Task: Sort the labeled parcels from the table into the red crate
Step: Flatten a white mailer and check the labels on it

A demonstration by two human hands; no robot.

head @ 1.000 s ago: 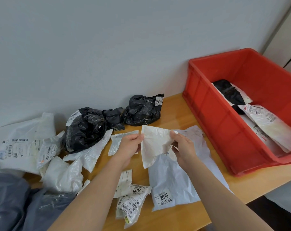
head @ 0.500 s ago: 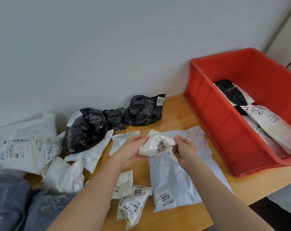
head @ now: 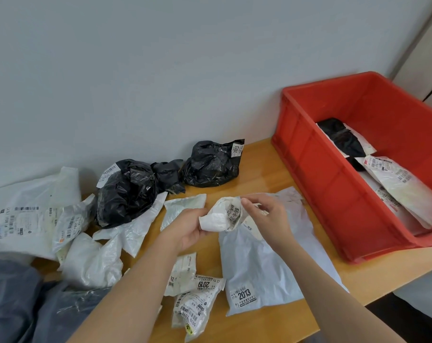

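My left hand [head: 189, 230] grips a small white parcel [head: 218, 217] from its left side, above the middle of the wooden table [head: 264, 164]. The parcel is folded over, and a printed label shows on its right face. My right hand [head: 269, 216] pinches the parcel's upper right edge. Under both hands lies a large pale grey mailer [head: 262, 266] marked 2013. The red crate [head: 316, 169] stands at the right on the table, with a black parcel [head: 341, 139] and white labeled parcels [head: 403, 186] inside.
Black bag parcels [head: 210, 164] [head: 126, 191] sit by the wall. White parcels [head: 29, 214] pile at the left, small labeled ones [head: 197, 300] near the front edge. A grey bag [head: 17, 305] fills the lower left corner.
The white parcel was held flat and spread between both hands; it has since been folded and turned, so its label now faces me. Both hands stayed over the grey mailer.
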